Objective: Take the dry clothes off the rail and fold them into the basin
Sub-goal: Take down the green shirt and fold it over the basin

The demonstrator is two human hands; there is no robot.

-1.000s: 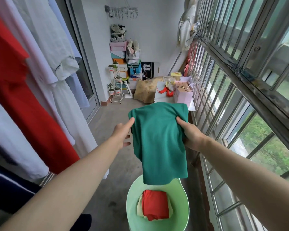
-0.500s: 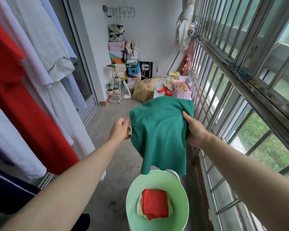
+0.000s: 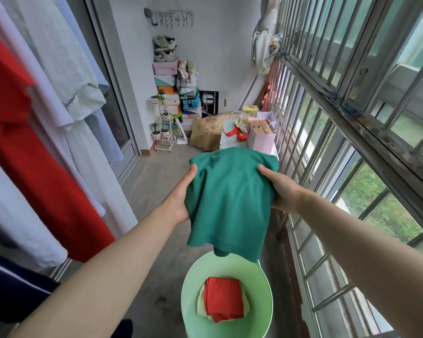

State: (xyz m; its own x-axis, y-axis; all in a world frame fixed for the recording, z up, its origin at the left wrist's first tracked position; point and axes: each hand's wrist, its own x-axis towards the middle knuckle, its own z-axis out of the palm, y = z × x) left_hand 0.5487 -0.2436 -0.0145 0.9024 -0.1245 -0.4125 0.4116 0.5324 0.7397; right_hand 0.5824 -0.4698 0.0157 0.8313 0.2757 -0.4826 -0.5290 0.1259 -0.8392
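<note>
Green garment [image 3: 227,203], judged light, soft and limp, is gripped at both upper side edges by left hand [image 3: 181,195] and right hand [image 3: 280,189], above the basin [image 3: 258,303]

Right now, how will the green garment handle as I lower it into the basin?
Probably floppy: the green garment sags and creases between the left hand and right hand, its lower edge hanging loose above the basin. Likely light: two grips near its top carry it. Its fold may slip open once released.
</note>
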